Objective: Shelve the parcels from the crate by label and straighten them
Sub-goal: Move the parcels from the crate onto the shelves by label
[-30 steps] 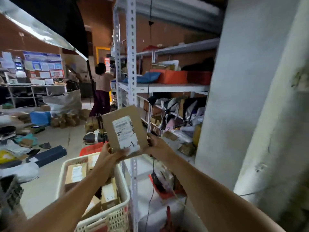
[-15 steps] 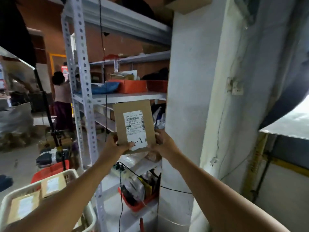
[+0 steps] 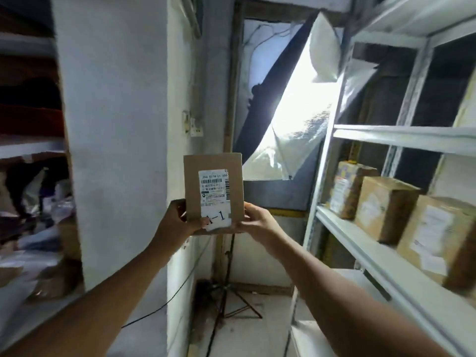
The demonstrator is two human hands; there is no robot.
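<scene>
I hold a small brown cardboard parcel [image 3: 213,171] upright at chest height, its white shipping label facing me with "A-1" written at the bottom. My left hand [image 3: 177,220] grips its lower left corner, and my right hand [image 3: 257,220] grips its lower right corner. On the right stands a white metal shelf rack [image 3: 360,243]. Three brown labelled parcels [image 3: 383,204] stand in a row on its middle shelf. The crate is out of view.
A white pillar [image 3: 116,124] rises just left of the parcel, with a cluttered shelf [image 3: 31,148] beyond it. Behind the parcel a bright softbox light [image 3: 296,119] stands on a tripod [image 3: 226,300] in the corner. A cable [image 3: 164,302] trails over the floor.
My view has swung to the right, away from the crate and the left rack, toward the right-hand rack. The parcel stays in both hands, now upright.
</scene>
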